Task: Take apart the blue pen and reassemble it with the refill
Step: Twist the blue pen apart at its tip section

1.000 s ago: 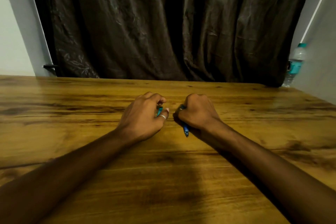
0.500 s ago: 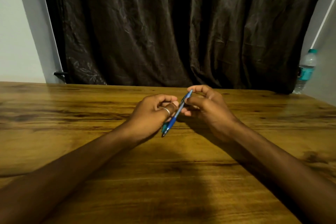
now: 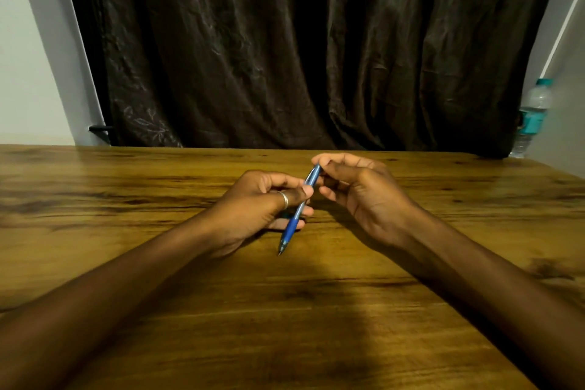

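Table [image 3: 316, 326]: a wooden top is stretching away beneath both bare forearms.
Pen tip: it is pointing down towards the near edge, hanging just above the wood.
Blue pen [image 3: 297, 215]: it is slanting up and away to the right, whole, crossing in front of the left fingers.
Left hand [image 3: 253, 209]: thumb and fingers are closing around the pen's middle, a ring [image 3: 284, 199] showing beside the barrel.
Right hand [image 3: 361, 190]: fingertips are pinching the pen's far upper end, the remaining fingers curling loosely.
Curtain [image 3: 285, 41]: dark cloth is hanging behind the table.
Water bottle [image 3: 531, 114]: it is standing at the far right corner.
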The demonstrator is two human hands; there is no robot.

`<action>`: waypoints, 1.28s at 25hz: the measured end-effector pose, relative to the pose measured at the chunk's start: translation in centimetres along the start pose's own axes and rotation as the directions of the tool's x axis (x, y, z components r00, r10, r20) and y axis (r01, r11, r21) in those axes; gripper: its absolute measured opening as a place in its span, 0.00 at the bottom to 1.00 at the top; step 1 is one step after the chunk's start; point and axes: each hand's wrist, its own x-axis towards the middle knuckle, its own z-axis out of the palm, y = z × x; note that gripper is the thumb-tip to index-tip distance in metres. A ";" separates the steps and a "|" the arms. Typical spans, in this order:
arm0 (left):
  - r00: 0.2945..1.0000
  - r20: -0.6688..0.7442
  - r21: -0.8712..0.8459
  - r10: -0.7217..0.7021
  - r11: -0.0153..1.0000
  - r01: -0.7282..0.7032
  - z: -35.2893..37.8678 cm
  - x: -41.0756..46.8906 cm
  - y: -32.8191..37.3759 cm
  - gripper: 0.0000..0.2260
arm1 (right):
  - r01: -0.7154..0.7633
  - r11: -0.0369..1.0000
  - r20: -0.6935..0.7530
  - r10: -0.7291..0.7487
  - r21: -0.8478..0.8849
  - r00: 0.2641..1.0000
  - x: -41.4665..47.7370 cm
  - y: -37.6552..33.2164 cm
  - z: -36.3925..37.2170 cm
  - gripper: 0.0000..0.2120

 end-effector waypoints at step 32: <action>0.991 -0.123 -0.052 -0.055 0.997 0.049 -0.1 0.1 0.9 0.09 | 0.043 0.606 0.048 -0.009 -0.794 0.999 0.2 1.6 -2.3 0.06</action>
